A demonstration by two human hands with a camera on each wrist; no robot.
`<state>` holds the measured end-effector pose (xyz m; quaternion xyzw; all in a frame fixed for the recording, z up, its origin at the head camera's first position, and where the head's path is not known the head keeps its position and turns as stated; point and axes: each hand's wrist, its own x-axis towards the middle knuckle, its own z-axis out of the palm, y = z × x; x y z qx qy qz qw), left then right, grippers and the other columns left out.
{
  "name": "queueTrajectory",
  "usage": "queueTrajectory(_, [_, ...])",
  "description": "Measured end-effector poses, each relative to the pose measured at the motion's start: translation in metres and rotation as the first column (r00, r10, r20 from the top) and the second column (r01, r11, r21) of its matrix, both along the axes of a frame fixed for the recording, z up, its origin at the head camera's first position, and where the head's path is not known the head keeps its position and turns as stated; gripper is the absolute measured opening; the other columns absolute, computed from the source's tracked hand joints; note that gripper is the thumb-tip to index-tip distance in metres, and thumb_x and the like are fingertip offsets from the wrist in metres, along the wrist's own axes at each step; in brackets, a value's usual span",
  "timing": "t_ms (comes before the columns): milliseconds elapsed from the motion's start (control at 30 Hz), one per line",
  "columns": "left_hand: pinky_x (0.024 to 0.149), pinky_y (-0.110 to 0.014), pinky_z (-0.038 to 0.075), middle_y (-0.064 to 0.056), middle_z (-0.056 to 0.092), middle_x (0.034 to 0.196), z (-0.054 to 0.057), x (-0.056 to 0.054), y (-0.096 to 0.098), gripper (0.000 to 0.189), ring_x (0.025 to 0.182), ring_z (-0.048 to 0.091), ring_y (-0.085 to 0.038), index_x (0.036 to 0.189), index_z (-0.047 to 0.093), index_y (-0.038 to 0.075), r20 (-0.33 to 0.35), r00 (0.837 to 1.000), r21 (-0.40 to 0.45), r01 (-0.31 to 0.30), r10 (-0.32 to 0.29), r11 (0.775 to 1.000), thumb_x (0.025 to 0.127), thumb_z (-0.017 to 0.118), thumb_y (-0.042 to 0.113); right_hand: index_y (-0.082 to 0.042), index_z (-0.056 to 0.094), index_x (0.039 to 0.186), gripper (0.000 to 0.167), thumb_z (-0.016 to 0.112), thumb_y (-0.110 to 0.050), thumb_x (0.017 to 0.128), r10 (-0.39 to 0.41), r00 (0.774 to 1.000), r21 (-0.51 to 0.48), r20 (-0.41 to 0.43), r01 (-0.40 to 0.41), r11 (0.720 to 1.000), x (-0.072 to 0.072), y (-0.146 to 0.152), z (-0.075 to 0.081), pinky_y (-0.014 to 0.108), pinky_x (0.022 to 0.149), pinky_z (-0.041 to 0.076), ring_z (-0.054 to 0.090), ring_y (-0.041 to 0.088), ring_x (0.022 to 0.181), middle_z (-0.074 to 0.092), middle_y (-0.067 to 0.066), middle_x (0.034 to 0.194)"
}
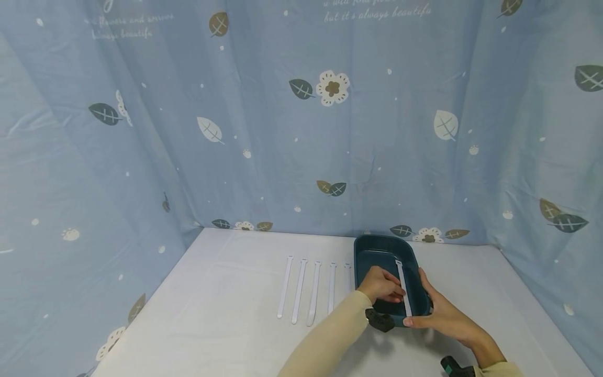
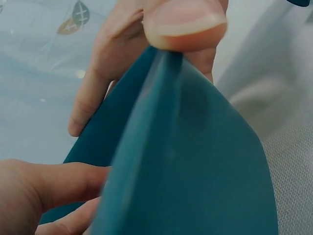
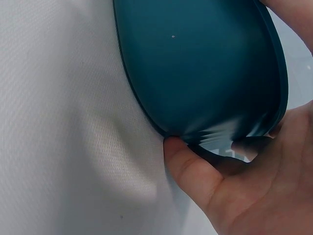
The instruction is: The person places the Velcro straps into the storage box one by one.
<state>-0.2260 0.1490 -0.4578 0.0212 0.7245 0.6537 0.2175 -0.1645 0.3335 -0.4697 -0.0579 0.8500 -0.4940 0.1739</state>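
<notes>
A dark teal, deep rectangular tray (image 1: 377, 245) stands at the right of the white table. In the head view my left hand (image 1: 382, 285) reaches inside it, fingers curled, fingertips at a white cable tie (image 1: 401, 277) with a slotted head. That tie lies lengthwise along the tray's right side. My right hand (image 1: 445, 317) grips the tray's near right corner, its thumb on the rim, as the right wrist view also shows. The left wrist view has the tray's wall hiding the left fingertips (image 2: 73, 220). Neither wrist view clearly shows the tie.
Several similar white cable ties (image 1: 299, 290) lie side by side on the table (image 1: 226, 293), left of the tray; the nearest one is partly hidden by the left arm. A blue patterned curtain (image 1: 264, 120) hangs behind the table and at both sides.
</notes>
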Motion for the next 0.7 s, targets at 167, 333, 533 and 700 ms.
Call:
queueTrajectory(167, [0.061, -0.029, 0.065, -0.014, 0.074, 0.073, -0.0017, -0.0005, 0.0017, 0.014, 0.071, 0.078, -0.028, 0.091, 0.072, -0.006, -0.012, 1.0, 0.0, 0.011, -0.011, 1.0, 0.08, 0.077, -0.015, -0.017, -0.03, 0.159, 0.13, 0.079, -0.028, 0.089, 0.011, 1.0, -0.028, -0.009, -0.011, 1.0, 0.0006, 0.0006, -0.0004, 0.087, 0.11, 0.016, -0.012, 0.062, 0.152, -0.025, 0.026, 0.168])
queueTrajectory(333, [0.063, -0.031, 0.065, -0.014, 0.074, 0.072, -0.0037, -0.0006, 0.0025, 0.013, 0.07, 0.078, -0.028, 0.09, 0.073, -0.007, -0.026, 0.999, -0.002, 0.019, -0.02, 1.0, 0.08, 0.077, -0.014, -0.017, -0.03, 0.159, 0.129, 0.079, -0.028, 0.09, 0.016, 1.0, -0.028, -0.011, -0.016, 0.999, 0.001, 0.0012, -0.0004, 0.087, 0.11, 0.015, -0.013, 0.062, 0.152, -0.025, 0.026, 0.168])
queueTrajectory(533, [0.063, -0.032, 0.065, -0.016, 0.075, 0.073, -0.0032, 0.0006, 0.0015, 0.012, 0.071, 0.078, -0.03, 0.089, 0.074, -0.007, -0.037, 0.999, -0.004, 0.024, -0.024, 1.0, 0.08, 0.078, -0.013, -0.02, -0.031, 0.158, 0.129, 0.078, -0.029, 0.09, 0.016, 1.0, -0.052, 0.011, -0.016, 0.999, 0.0013, 0.0017, -0.0008, 0.086, 0.111, 0.019, -0.012, 0.062, 0.152, -0.026, 0.026, 0.168])
queueTrajectory(700, [0.063, -0.032, 0.066, -0.016, 0.075, 0.072, -0.003, 0.001, 0.0013, 0.01, 0.072, 0.078, -0.031, 0.088, 0.073, -0.005, -0.048, 0.999, -0.012, 0.021, -0.021, 1.0, 0.081, 0.078, -0.012, -0.019, -0.032, 0.158, 0.13, 0.078, -0.03, 0.09, 0.011, 1.0, -0.039, 0.022, -0.01, 0.999, 0.0012, 0.0014, -0.0008, 0.086, 0.111, 0.017, -0.012, 0.061, 0.152, -0.026, 0.026, 0.168])
